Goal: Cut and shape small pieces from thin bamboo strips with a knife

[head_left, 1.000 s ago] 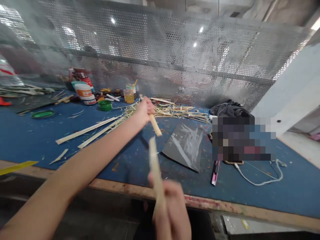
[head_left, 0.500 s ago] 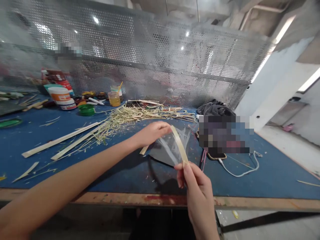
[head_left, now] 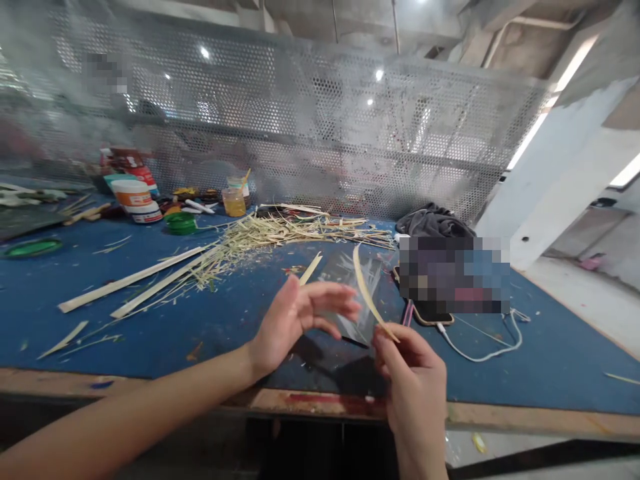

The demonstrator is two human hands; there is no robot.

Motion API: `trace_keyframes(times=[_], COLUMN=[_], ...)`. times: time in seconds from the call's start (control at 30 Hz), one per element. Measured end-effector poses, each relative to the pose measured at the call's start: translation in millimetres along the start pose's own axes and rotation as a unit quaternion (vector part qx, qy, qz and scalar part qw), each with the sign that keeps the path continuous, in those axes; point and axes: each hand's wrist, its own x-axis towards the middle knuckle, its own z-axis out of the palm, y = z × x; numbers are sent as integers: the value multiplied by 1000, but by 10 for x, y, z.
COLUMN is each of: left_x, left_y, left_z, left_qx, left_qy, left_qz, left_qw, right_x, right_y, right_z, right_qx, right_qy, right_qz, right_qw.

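Right grip (head_left: 395,343): fingertips pinched on the lower end of a thin pale curved bamboo strip (head_left: 367,293), which rises up and away, clear of the table.
Left grip (head_left: 305,313): fingers spread, holding nothing, just beside the strip.
Beneath: dark scratched sheet (head_left: 345,313) on the blue table (head_left: 550,360).
Beyond the left grip: a short pale sliver (head_left: 311,268), loose.

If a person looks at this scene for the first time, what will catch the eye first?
First come the two hands above the near table edge: the right hand pinches a thin curved bamboo strip, and the left hand is open beside it. Behind them, a heap of pale bamboo shavings lies across the blue table, before a perforated metal screen.
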Motion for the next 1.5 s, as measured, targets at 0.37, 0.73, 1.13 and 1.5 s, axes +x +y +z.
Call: trace_keyframes(times=[0.37,0.73,1.13,1.5], left_x=[-71,-136,-40,-56], left_y=[245,133,-73,1], left_z=[353,584,518,614], left_qx=[388,183,-67,244], left_qy=[-62,10,-118,16], left_qz=[-54,-188,-282,-119], left_qw=[918,965,950,962], right_x=[4,-37,-79,-153], right_y=[-266,-253,-161,-33], right_z=[-259,-360,-327,-276], right_qx=[-53,48,340,-150], right_qy=[-165,-139,-314,62], right_qz=[-69,59,235,-303], right_qw=[983,987,855,939])
